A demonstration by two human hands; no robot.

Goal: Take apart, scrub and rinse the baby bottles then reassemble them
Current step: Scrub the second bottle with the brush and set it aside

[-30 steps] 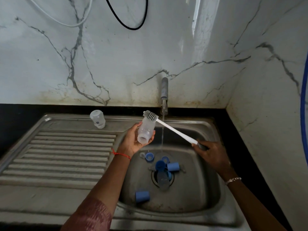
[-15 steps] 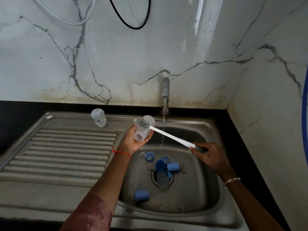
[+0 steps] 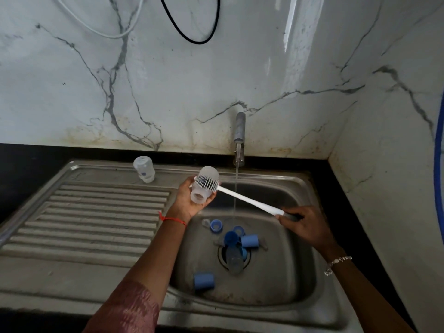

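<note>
My left hand [image 3: 192, 200] grips a clear baby bottle body [image 3: 204, 188], tilted with its open neck toward me, above the left edge of the sink basin. My right hand [image 3: 305, 224] holds the handle end of a white bottle brush [image 3: 247, 200]. The brush's bristle head lies across the outside of the bottle. Another clear bottle [image 3: 144, 168] stands upside down at the back of the drainboard. Several blue caps and rings [image 3: 242, 240] lie around the drain, and one blue cap [image 3: 203, 281] lies nearer the front of the basin.
Water runs in a thin stream from the tap [image 3: 239, 138] into the steel sink [image 3: 300, 296]. The ribbed drainboard [image 3: 96, 224] spreads to the left. Marble walls close the back and right side. Cables hang on the back wall.
The brush head has slid from the bottle's base end down across its side. My left hand turned the bottle's neck toward me and drew slightly left. The right hand barely moved.
</note>
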